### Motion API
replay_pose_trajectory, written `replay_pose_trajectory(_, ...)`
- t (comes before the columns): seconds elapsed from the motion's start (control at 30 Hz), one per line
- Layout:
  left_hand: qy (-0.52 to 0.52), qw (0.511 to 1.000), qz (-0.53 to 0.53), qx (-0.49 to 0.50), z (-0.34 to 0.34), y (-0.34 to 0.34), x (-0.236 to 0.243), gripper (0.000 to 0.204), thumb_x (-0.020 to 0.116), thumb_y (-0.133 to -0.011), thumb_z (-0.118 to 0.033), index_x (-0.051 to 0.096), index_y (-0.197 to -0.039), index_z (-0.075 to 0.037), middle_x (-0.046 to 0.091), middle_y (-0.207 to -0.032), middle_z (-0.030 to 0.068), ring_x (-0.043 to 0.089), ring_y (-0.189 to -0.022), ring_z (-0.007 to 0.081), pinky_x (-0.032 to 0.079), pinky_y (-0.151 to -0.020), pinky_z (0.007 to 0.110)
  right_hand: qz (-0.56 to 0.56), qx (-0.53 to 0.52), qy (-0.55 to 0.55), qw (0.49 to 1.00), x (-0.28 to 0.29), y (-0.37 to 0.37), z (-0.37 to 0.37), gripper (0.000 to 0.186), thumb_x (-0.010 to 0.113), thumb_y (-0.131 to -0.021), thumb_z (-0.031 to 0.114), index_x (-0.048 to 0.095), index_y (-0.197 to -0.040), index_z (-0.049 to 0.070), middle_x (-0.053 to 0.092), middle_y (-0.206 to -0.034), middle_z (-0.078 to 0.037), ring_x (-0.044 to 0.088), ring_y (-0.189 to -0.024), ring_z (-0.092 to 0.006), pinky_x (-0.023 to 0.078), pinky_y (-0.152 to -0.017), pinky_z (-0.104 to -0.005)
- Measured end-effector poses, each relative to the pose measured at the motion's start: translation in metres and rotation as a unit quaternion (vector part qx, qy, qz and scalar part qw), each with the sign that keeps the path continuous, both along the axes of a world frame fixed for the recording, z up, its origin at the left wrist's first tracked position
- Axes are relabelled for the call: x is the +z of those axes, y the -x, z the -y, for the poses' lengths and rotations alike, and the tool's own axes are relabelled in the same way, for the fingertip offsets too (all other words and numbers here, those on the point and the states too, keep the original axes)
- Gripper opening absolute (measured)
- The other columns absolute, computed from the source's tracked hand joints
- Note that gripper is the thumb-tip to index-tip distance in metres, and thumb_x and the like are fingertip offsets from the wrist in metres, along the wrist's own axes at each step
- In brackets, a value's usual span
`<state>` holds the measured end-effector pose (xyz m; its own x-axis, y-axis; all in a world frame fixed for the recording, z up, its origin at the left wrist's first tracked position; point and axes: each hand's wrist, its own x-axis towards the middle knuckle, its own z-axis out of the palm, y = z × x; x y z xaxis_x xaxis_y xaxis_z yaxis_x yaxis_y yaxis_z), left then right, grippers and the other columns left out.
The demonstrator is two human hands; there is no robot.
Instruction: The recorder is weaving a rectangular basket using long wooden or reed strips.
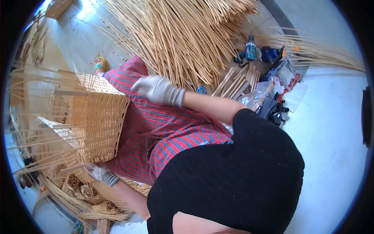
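A woven wicker basket rests on its side against my lap, its long unwoven stakes spreading to the left. My left hand, in a pale grey glove, grips the basket at its lower corner beside a thin wooden stick. Above my striped red cloth, my gloved right hand is raised near the basket's upper corner, apart from it. Its fingers are loosely extended and a little blurred; no strand shows in them. A wooden block or board shows through the basket's stakes.
A large heap of cane rods covers the floor at the top. To its right lie a cordless drill, short wooden sticks, plastic bags and black tools. Bundled cane strands lie at the lower left.
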<state>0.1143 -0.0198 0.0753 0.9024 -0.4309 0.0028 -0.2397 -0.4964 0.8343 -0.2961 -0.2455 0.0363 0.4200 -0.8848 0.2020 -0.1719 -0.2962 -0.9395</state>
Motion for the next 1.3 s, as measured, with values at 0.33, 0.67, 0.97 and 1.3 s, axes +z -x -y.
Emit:
replay_pose_trajectory(0.33,0.047,0.998,-0.033,0.039,-0.008,0.013,-0.029,0.064,0.057,-0.104,-0.042,0.044,-0.147,0.003,0.056,-0.139,0.0223,0.057,-0.119,0.0340,0.051,-0.102,0.046,-0.569,0.052,-0.295,0.766,-0.213,0.163,-0.074,0.030,0.055,-0.092,0.021,0.068,-0.118,0.014,0.070,-0.123,-0.017,0.070,-0.111,-0.0353,0.056,-0.094,-0.0492)
replay_pose_trajectory(0.67,0.105,0.993,-0.001,0.052,0.000,0.042,-0.042,0.064,0.064,-0.101,-0.022,0.037,-0.153,0.005,0.053,-0.146,0.0196,0.053,-0.128,0.0287,0.038,-0.111,0.036,-0.638,0.054,-0.138,0.756,-0.248,0.161,-0.105,0.039,0.070,-0.086,0.024,0.059,-0.122,0.013,0.062,-0.120,-0.017,0.064,-0.115,-0.0355,0.055,-0.093,-0.0442)
replay_pose_trajectory(0.97,0.032,0.994,0.091,0.058,0.025,0.076,-0.019,0.059,0.068,-0.094,-0.010,0.043,-0.146,0.006,0.059,-0.137,0.0220,0.057,-0.125,0.0306,0.040,-0.111,0.036,-0.650,0.072,-0.174,0.736,-0.275,0.187,-0.138,0.030,0.048,-0.100,0.035,0.064,-0.119,0.018,0.068,-0.117,-0.016,0.070,-0.108,-0.0345,0.058,-0.085,-0.0489)
replay_pose_trajectory(1.3,0.127,0.955,0.253,-0.094,0.059,0.111,0.048,0.036,0.060,-0.100,-0.006,0.057,-0.136,-0.006,0.063,-0.119,0.0063,0.063,-0.090,0.0132,0.055,-0.082,0.030,-0.653,0.046,-0.195,0.730,-0.357,0.209,-0.149,0.032,0.043,-0.104,0.031,0.064,-0.120,0.013,0.071,-0.116,-0.014,0.071,-0.106,-0.0327,0.058,-0.083,-0.0461)
